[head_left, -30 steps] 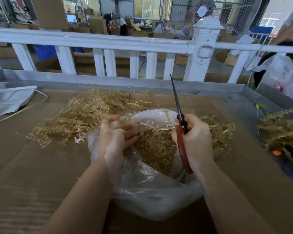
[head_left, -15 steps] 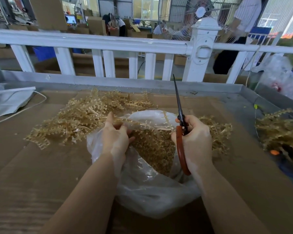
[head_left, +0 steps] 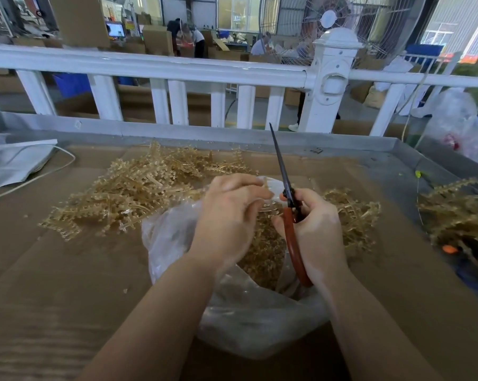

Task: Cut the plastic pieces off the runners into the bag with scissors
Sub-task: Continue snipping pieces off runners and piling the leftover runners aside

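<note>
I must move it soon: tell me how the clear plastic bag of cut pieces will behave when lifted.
The clear plastic bag probably goes floppy: its film is crumpled and slumped. It likely sags under the tan pieces heaped inside. Its open mouth could spill them.

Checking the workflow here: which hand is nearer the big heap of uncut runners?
Left. The left hand hovers over the bag, right beside the heap; the right hand, gripping the scissors, sits farther away.
</note>
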`<state>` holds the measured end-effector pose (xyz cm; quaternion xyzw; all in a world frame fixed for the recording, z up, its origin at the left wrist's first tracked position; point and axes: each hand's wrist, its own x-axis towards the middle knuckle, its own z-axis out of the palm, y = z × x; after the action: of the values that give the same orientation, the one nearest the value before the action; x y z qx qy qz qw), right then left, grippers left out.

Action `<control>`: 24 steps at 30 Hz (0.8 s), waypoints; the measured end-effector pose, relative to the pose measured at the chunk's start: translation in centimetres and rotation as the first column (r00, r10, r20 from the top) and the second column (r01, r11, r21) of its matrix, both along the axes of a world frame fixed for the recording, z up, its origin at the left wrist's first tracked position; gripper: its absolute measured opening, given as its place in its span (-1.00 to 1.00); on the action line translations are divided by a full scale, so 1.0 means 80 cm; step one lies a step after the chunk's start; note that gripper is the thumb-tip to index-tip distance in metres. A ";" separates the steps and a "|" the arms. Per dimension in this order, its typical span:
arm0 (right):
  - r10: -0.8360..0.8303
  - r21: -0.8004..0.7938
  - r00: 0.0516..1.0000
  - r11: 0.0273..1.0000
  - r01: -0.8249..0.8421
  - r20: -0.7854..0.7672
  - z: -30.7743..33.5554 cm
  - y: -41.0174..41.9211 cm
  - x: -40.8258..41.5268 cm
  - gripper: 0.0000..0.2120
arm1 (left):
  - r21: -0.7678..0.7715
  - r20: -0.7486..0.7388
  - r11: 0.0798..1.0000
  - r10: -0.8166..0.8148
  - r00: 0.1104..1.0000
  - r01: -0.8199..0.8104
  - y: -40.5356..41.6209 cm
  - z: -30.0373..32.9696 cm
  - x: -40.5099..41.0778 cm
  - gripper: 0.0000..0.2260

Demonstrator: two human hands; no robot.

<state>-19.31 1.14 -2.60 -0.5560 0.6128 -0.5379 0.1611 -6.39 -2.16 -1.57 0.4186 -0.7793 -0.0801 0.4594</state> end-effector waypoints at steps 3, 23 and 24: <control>0.020 -0.014 1.000 1.000 -0.020 0.008 0.000 -0.001 -0.002 -0.76 | -0.050 0.323 0.996 -0.053 0.945 0.073 -0.007 -0.001 -0.006 -0.63; 0.026 0.063 1.000 0.998 -0.027 0.011 -0.002 0.007 -0.012 -0.84 | 0.626 -0.672 0.686 0.231 0.704 0.372 -0.012 -0.010 0.002 -0.88; 0.040 0.093 0.999 0.995 -0.042 0.019 -0.002 0.008 -0.012 -0.80 | 0.626 -0.727 0.643 0.279 0.627 0.440 -0.012 -0.011 0.002 -0.88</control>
<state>-20.26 1.76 -2.75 -0.5556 0.6245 -0.5099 0.2033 -6.26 -3.09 -2.48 0.4532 -0.4127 -0.5936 0.5215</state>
